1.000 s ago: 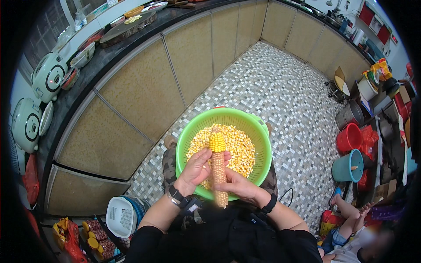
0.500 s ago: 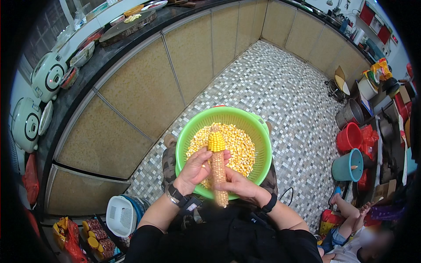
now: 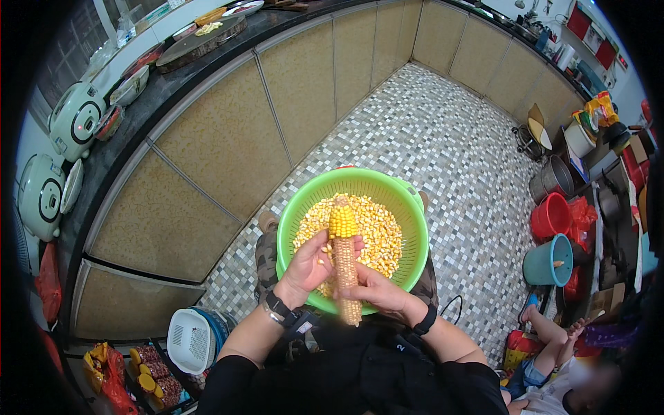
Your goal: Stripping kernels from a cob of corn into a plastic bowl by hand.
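Note:
A corn cob [image 3: 346,266] stands nearly lengthwise in front of me, over a green colander [image 3: 289,228]. Yellow kernels cover only a band near its far end; the rest of its length is stripped. My left hand [image 3: 303,268] is wrapped behind the cob from the left, fingertips showing on its right side and thumb near the kernel band. A few loose kernels lie in that palm. Lower down, my right hand [image 3: 379,290] grips the bare part, its thumb across the front. Many loose corn kernels [image 3: 379,235] fill the bottom of the colander, which rests between my legs.
Rice cookers [image 3: 43,197] and a round chopping board [image 3: 200,45] stand on the dark counter at left. A white basket [image 3: 191,342] is at lower left. Red [image 3: 550,214] and teal buckets [image 3: 546,261] line the right side. Another person [image 3: 553,373] sits at lower right.
My left thumb has shifted slightly up and away from the kernel band, and loose kernels show more plainly in that palm. The cob and my right hand have barely moved.

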The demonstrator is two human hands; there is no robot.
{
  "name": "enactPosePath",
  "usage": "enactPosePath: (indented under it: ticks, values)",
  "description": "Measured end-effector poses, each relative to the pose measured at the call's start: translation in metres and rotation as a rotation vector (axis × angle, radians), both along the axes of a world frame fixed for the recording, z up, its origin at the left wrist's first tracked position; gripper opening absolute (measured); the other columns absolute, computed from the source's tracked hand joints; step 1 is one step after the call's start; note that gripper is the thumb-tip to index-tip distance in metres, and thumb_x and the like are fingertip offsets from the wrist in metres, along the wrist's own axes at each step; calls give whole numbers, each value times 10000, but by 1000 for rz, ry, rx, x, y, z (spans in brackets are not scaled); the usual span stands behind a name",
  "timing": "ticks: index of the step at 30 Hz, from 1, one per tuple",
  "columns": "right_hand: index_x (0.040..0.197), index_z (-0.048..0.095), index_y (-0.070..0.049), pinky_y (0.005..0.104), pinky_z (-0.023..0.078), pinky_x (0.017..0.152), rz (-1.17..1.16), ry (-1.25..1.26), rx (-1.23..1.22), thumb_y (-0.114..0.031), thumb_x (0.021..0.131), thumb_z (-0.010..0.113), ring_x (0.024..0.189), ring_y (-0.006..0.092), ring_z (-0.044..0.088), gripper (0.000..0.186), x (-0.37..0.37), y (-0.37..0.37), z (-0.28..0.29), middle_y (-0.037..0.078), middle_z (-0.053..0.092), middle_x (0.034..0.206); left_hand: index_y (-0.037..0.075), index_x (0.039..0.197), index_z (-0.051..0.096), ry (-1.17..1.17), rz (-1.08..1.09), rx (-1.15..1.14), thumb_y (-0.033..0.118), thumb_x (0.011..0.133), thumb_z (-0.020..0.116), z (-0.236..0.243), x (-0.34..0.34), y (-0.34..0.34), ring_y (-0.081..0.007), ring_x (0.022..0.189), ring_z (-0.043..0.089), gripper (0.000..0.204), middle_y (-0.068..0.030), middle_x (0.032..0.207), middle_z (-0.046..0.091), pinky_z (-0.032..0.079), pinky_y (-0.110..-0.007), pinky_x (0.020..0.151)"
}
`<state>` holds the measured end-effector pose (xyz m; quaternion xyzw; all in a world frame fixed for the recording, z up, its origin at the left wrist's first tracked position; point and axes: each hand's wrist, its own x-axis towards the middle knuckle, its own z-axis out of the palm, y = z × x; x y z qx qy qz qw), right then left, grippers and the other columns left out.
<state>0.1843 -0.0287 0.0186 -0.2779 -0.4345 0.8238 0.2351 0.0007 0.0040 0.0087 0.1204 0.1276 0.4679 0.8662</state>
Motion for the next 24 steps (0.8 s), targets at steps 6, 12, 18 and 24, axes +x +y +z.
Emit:
enactPosePath:
  ticks: [6,12,18,24]
  values:
    - [1228,427,-3,311,499,824,-17,-17,84,-129,885,605,907,165,602,407,-2,0,-2,86,606,997,-35,1316,387,206,46,76,259,981,448,-5,1,-2,-352,1211,481,449,-261,1262,502,383,-463,1046]
    - [1286,399,-5,325,447,920,21,9,40,-107,878,604,1017,160,563,469,0,1,-1,83,578,1094,-23,1341,349,179,12,112,207,951,518,-4,-1,-1,-337,1219,481,483,-242,1264,510,383,-450,1049]
    - [1251,404,2,314,491,838,-13,41,62,-132,893,596,935,166,595,428,-2,-1,0,94,603,1017,-24,1352,322,224,25,89,136,935,522,0,0,-2,-338,1216,484,489,-245,1267,506,385,-451,1048]
    - [1248,409,-2,292,492,810,-84,-36,145,-182,878,641,919,135,588,472,-5,0,-8,63,590,997,-47,1335,335,204,60,76,100,912,459,-4,-1,0,-345,1203,493,465,-266,1249,506,383,-458,1051]
